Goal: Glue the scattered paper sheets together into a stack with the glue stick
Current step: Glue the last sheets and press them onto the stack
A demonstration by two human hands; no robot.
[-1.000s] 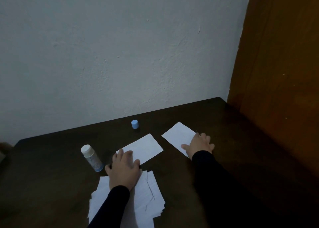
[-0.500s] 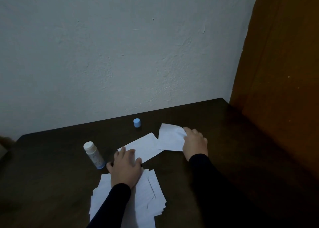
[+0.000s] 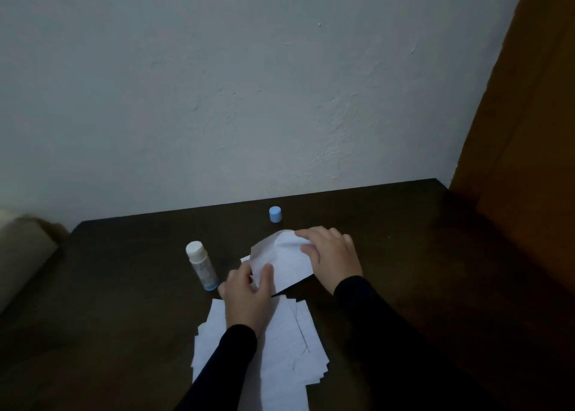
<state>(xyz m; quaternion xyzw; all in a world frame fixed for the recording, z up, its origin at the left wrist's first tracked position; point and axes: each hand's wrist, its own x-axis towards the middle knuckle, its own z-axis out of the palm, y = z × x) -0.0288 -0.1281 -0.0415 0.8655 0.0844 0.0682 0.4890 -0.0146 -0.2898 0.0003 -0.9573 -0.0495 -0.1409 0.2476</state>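
A: White sheets lie fanned in a stack (image 3: pixel 280 348) on the dark surface (image 3: pixel 435 286), nearest the camera. Why both hands above it?

B: The left hand (image 3: pixel 249 298) and right hand (image 3: pixel 333 255) each pinch one lifted sheet (image 3: pixel 280 261), likely guiding it onto the stack.

A: And beyond?

B: The glue stick (image 3: pixel 200 264) stands uncapped just left; its blue cap (image 3: pixel 275 214) sits near the wall.

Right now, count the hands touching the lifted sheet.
2: the right hand grips the lifted sheet at its far right edge; the left hand touches its near left corner.
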